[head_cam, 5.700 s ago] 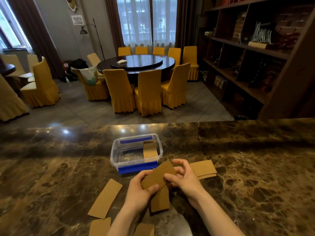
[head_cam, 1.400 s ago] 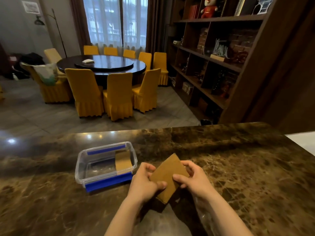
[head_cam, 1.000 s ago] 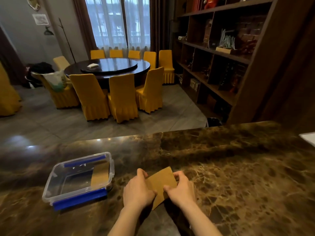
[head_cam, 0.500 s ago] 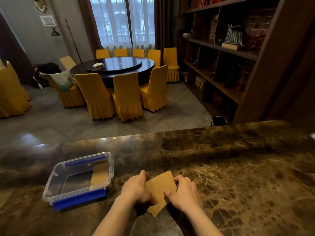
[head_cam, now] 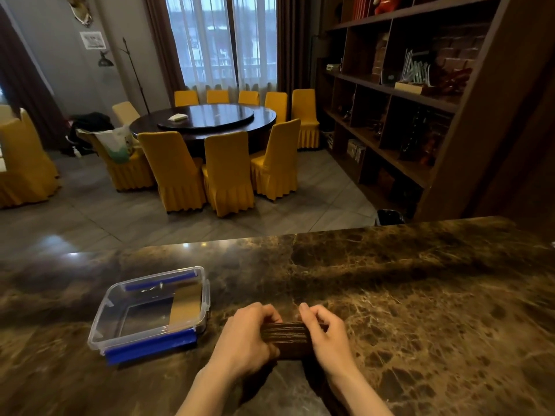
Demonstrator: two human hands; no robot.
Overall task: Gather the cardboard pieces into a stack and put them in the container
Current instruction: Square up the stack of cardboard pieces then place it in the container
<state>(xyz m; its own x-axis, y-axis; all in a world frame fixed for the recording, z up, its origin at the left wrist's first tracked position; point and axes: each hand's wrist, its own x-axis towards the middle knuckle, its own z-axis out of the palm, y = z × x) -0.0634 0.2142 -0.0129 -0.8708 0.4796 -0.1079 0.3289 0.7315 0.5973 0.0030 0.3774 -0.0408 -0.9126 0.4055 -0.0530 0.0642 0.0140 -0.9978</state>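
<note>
— Status of the hands?
— The left hand [head_cam: 246, 340] and right hand [head_cam: 326, 334] clasp the cardboard stack [head_cam: 286, 340] from either end, edge-on over the tabletop [head_cam: 420, 295].
— And the container [head_cam: 150, 310]?
— It sits just to the left, open, with one cardboard piece [head_cam: 186, 303] lying inside.

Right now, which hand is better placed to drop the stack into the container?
Left hand: it grips the stack on the side nearer the container; the right hand would cross over.
</note>
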